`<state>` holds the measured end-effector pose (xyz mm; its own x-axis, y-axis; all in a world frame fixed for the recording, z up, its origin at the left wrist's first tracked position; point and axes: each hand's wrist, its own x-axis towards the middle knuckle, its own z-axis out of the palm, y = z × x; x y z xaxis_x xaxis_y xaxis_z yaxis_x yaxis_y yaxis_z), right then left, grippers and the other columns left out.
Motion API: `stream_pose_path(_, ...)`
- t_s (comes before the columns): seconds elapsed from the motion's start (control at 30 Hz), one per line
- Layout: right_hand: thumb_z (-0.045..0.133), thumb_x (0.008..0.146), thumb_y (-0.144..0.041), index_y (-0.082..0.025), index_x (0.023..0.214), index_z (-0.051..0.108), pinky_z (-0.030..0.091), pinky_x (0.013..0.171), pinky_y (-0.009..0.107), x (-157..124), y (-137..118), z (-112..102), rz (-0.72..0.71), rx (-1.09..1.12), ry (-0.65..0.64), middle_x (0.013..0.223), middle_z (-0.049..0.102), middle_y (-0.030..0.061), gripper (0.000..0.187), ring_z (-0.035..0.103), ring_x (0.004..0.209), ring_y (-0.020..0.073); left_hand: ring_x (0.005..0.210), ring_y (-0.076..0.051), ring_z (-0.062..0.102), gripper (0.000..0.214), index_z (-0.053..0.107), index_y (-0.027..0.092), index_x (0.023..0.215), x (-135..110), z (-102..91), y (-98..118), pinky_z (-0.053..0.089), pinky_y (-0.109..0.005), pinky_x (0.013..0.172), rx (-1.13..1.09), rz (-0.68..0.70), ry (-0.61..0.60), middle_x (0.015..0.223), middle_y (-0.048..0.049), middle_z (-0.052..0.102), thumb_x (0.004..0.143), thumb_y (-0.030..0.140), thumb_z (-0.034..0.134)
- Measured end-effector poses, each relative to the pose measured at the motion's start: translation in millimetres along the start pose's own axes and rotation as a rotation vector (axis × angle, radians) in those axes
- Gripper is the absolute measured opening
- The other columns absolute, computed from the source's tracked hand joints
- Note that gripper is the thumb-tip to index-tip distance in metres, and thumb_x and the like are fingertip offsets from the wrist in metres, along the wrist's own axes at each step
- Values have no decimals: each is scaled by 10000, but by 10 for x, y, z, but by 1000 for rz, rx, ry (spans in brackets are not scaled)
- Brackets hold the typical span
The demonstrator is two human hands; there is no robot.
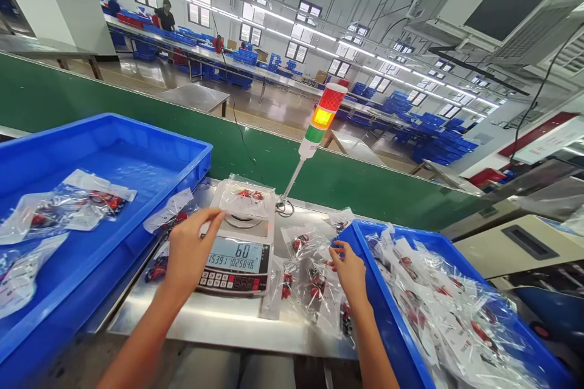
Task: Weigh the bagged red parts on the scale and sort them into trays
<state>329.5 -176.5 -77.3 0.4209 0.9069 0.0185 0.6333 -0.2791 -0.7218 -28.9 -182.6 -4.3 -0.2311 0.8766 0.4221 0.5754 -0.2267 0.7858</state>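
My left hand (189, 246) is at the left edge of a digital counting scale (239, 231). Its thumb and index fingertip meet at the near corner of a clear plastic bag (249, 196) with red parts, which lies on the weighing plate. The scale's display (235, 255) reads 60 in its top row. Over the loose bags on the steel bench, my right hand (349, 270) has its fingers slightly bent and apart. Closest to it is a clear bag with red and black parts (317, 282); whether the fingertips touch it is unclear.
A blue tray (177, 161) with several bags stands left. Another blue tray (401, 231), heaped with bags, is right. Behind the scale rises a signal tower (323, 115), its amber section lit. A green barrier (255, 152) runs behind the steel bench (219, 328). People work far off.
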Motion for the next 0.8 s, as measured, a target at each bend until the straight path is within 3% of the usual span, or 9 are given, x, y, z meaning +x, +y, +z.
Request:
stream_pose_path(0.07, 498, 863, -384, -192, 1057, 649, 524, 743, 369, -47, 15, -78, -48, -78, -32, 975, 763, 82, 312, 728, 742, 244, 1035, -256, 678, 325, 721, 223, 1008, 450, 113, -16, 515, -371, 943, 160, 202, -114, 1084, -91, 752, 951, 375, 439)
stream_pose_path(0.1, 504, 865, -389, -199, 1046, 658, 522, 777, 381, -83, 24, -121, -70, -115, -45, 979, 762, 80, 304, 728, 803, 259, 1086, -261, 649, 304, 720, 212, 1000, 683, 195, -35, 499, -384, 969, 181, 236, -165, 1105, -99, 744, 935, 305, 437)
stream_pose_path(0.2, 540, 852, -378, -216, 1032, 686, 501, 881, 410, -254, 95, -260, -116, -215, -67, 1032, 759, 80, 283, 705, 937, 291, 1117, -282, 610, 213, 713, 197, 861, 1257, 469, -141, 486, -407, 981, 201, 266, -242, 1056, -119, 750, 823, 174, 505)
stream_pose_path(0.27, 554, 849, -349, -221, 1050, 703, 490, 921, 408, -412, 183, -348, -123, -266, -77, 1079, 755, 80, 281, 688, 1004, 298, 1023, -307, 619, 117, 668, 209, 681, 1474, 607, -236, 493, -425, 949, 204, 262, -280, 908, -129, 749, 743, 168, 577)
stream_pose_path(0.4, 592, 842, -299, -206, 1155, 699, 492, 928, 398, -729, 324, -446, -80, -343, -81, 1198, 721, 92, 344, 637, 1129, 321, 898, -328, 599, 193, 551, 240, 492, 1594, 670, -378, 485, -455, 904, 175, 243, -303, 724, -119, 692, 645, 211, 664)
stream_pose_path(0.57, 540, 944, -338, -182, 1309, 592, 518, 861, 373, -891, 263, -424, 8, -548, -59, 1312, 642, 109, 400, 592, 1211, 309, 911, -267, 597, 82, 645, 218, 599, 1565, 519, -319, 456, -410, 942, 62, 203, -254, 895, -82, 750, 619, 267, 707)
stream_pose_path(0.7, 458, 1009, -394, -187, 1243, 575, 528, 747, 330, -903, 243, -357, 89, -610, 8, 1282, 629, 123, 333, 616, 1196, 283, 714, -206, 599, 144, 700, 193, 678, 1516, 425, -213, 501, -368, 829, -49, 104, -192, 715, -42, 727, 629, 327, 720)
stream_pose_path(0.8, 389, 1028, -276, -197, 1257, 570, 522, 763, 326, -892, 338, -312, 66, -688, 34, 1301, 630, 124, 303, 649, 1160, 272, 671, -196, 655, 189, 662, 175, 705, 1457, 343, -123, 551, -338, 722, -191, 47, -163, 676, -41, 726, 652, 353, 698)
